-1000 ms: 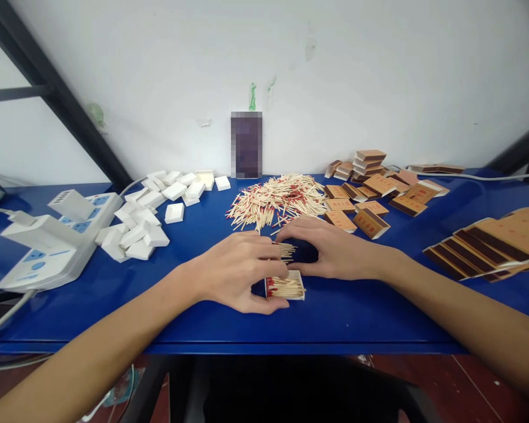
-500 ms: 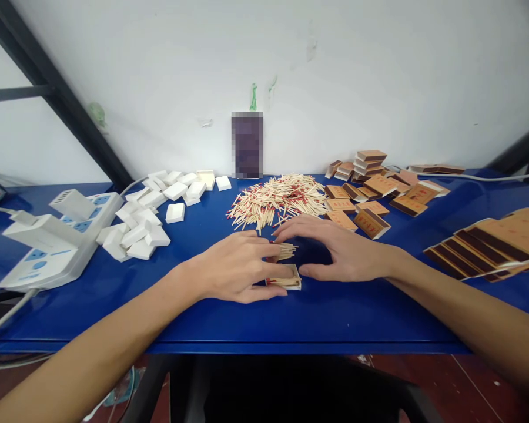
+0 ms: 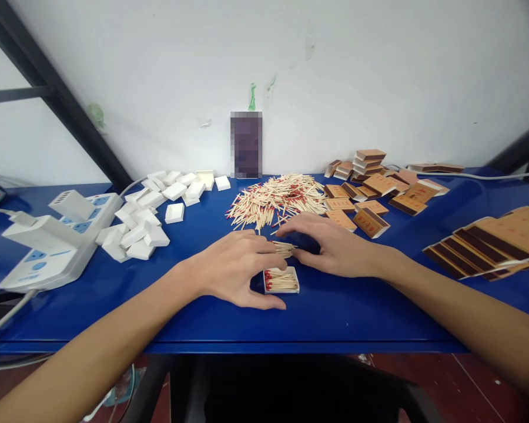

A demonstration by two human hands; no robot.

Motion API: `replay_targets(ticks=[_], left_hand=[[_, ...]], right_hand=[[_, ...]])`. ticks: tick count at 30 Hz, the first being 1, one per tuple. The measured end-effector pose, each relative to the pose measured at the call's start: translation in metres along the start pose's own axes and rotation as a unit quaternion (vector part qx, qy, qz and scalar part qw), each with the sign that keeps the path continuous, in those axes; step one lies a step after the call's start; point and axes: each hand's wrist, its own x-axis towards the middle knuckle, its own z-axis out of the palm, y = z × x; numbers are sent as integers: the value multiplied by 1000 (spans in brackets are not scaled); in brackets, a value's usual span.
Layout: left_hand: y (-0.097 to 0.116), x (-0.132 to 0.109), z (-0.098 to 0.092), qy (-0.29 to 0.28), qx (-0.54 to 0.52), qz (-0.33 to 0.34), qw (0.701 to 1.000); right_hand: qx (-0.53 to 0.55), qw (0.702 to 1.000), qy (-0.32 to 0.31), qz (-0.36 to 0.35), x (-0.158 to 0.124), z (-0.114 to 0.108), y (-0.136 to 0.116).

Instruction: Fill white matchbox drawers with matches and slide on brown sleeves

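A small white matchbox tray (image 3: 293,289) lies on the blue table, filled with red-tipped matches (image 3: 280,281). My left hand (image 3: 240,267) is at its left side, thumb spread from the fingers and nothing pinched between them; its fingertips reach over the tray's far edge. Just beyond the tray is a small bundle of matches (image 3: 284,249), partly hidden by my left fingers. Around that bundle curves my right hand (image 3: 335,244), its thumb at the right end and its fingers on the far side, with a gap between them.
A large heap of loose matches (image 3: 282,197) lies behind my hands. White trays (image 3: 145,214) are piled at left, beside a power strip (image 3: 86,235) with chargers. Brown matchbox sleeves (image 3: 372,222) are scattered at right, with more sleeves (image 3: 502,238) stacked farther right.
Matches now fill the tray, which showed only a few before. My left fingers have lifted off it and opened. My right thumb has moved away from the tray toward the bundle.
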Motion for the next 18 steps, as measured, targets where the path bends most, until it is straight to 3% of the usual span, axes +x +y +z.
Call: replay_targets(ticks=[7, 13, 18], left_hand=[[-12, -1, -6, 87, 52, -51, 994], [-22, -3, -1, 52, 64, -99, 992], [-21, -2, 1, 27, 60, -123, 990]], right_hand=[[-17, 1000, 4, -7, 5, 8, 3], [7, 999, 32, 24, 9, 13, 7], [2, 999, 41, 6, 10, 15, 8]])
